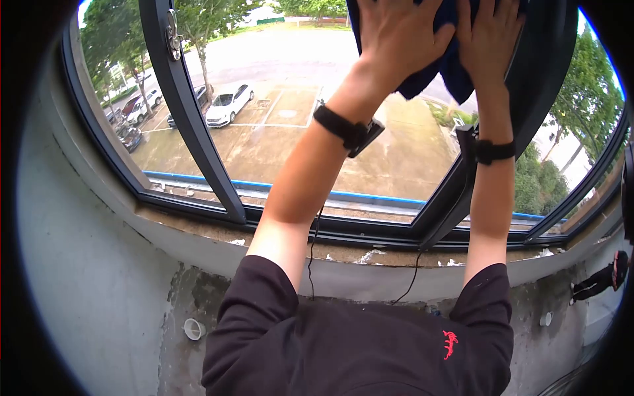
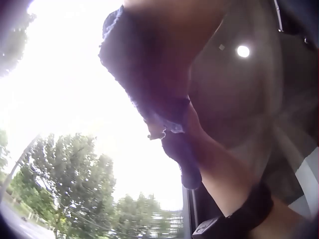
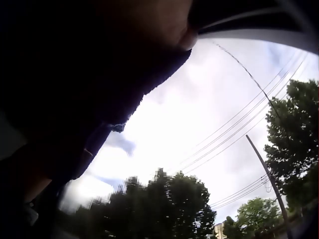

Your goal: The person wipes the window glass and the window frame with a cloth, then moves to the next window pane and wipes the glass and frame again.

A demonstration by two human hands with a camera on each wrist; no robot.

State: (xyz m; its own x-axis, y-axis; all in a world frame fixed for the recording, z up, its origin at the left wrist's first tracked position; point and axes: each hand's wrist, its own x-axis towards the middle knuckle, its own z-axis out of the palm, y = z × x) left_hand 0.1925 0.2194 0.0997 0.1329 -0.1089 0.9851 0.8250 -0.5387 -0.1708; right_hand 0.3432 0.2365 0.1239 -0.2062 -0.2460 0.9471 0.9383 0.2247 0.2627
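Observation:
A dark blue cloth (image 1: pixel 457 82) lies under both raised hands at the top of the head view, against the window. The left hand (image 1: pixel 403 38) rests on its left part with fingers extended and thumb spread to the right. Beside it, the right hand (image 1: pixel 490 41) presses flat near the dark frame, fingers pointing up. In the left wrist view the cloth (image 2: pixel 144 64) hangs below the left hand (image 2: pixel 174 20), with the other forearm behind. The right wrist view shows the cloth (image 3: pixel 99 109) dark against the sky, under the right hand (image 3: pixel 149 22). Some fingertips are cut off or hidden.
Dark window frames (image 1: pixel 191 119) with a metal handle (image 1: pixel 174 36) surround the glass. Below runs a sill (image 1: pixel 343 254) with white scraps. Thin cables hang near the arms. White cups (image 1: pixel 193 329) stand low on either side, and a person (image 1: pixel 601 277) is at the far right.

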